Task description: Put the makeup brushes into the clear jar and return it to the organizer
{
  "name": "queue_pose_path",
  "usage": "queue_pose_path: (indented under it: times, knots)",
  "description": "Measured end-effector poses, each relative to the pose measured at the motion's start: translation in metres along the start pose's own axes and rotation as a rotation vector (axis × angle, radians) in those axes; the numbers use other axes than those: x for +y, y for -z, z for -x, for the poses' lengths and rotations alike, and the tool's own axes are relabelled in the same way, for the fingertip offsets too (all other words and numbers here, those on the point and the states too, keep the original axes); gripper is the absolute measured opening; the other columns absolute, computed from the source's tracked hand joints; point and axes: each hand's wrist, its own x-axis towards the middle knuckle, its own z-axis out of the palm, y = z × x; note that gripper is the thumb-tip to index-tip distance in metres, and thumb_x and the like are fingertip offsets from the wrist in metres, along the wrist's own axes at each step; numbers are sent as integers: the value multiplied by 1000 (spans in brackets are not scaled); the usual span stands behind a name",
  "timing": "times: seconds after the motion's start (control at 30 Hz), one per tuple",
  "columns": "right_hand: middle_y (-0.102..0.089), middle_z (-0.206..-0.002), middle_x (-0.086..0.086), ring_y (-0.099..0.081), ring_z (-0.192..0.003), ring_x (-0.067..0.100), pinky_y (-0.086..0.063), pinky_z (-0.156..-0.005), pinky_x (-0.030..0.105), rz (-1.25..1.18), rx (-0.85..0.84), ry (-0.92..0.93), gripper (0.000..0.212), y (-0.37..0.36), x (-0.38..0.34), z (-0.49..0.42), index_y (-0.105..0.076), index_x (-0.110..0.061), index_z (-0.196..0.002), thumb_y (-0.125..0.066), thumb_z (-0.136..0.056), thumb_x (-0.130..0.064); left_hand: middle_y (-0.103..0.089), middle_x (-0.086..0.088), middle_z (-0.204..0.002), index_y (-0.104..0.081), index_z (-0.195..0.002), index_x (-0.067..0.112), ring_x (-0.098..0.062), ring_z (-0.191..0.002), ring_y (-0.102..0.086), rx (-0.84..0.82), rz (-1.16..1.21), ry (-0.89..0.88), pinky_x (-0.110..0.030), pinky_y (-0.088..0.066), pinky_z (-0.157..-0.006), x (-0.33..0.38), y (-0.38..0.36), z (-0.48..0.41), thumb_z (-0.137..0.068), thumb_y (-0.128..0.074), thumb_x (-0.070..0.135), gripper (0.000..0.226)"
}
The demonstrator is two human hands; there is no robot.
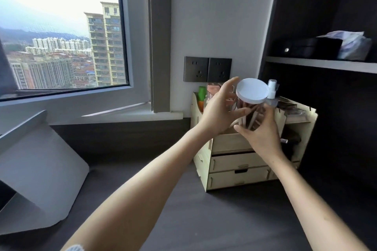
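A clear jar [251,113] with a white lid [252,90] hangs above the top of a pale wooden organizer [234,162]. Pink-handled makeup brushes [253,118] show through its wall. My left hand [219,109] holds the jar from the left, thumb across its front. From below and the right, my right hand [260,132] cups the jar's base. The jar is tilted, with its lid towards me. The jar's bottom is hidden behind my right hand.
The organizer stands on a dark desk [204,220] against the wall, with three drawers and bottles [202,96] in its top slots. Two wall sockets [207,69] sit above it. A dark shelf unit [318,63] rises at right. A grey monitor back [38,169] stands at left.
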Motion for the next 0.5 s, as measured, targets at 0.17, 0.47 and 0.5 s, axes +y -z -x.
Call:
queue_pose_path:
  times: [0.17, 0.47, 0.5]
  knots:
    - [-65, -114, 7, -63, -102, 24, -46, -75, 27, 276, 8, -26, 68, -3, -1, -10, -43, -13, -122, -81, -66, -26, -55, -10, -120, -38, -142, 26, -21, -100, -56, 81, -60, 31, -37, -48, -93, -11, -9, -13, -81, -72, 15, 71]
    - [-71, -84, 24, -67, -83, 38, -50, -65, 38, 709, 97, -12, 60, -11, -3, -8, -57, 4, -91, -77, -65, -45, -57, -11, -119, -51, -134, 19, -25, -106, -55, 75, -215, 12, -38, -46, -92, -24, -15, -19, -88, -53, 0, 50]
    - [-71, -86, 24, -66, -85, 39, -50, -68, 39, 706, 93, -15, 58, -11, -2, -8, -57, 4, -91, -77, -66, -44, -58, -12, -119, -50, -135, 19, -26, -106, -54, 68, -237, 12, -37, -46, -91, -22, -14, -19, -88, -49, -4, 53]
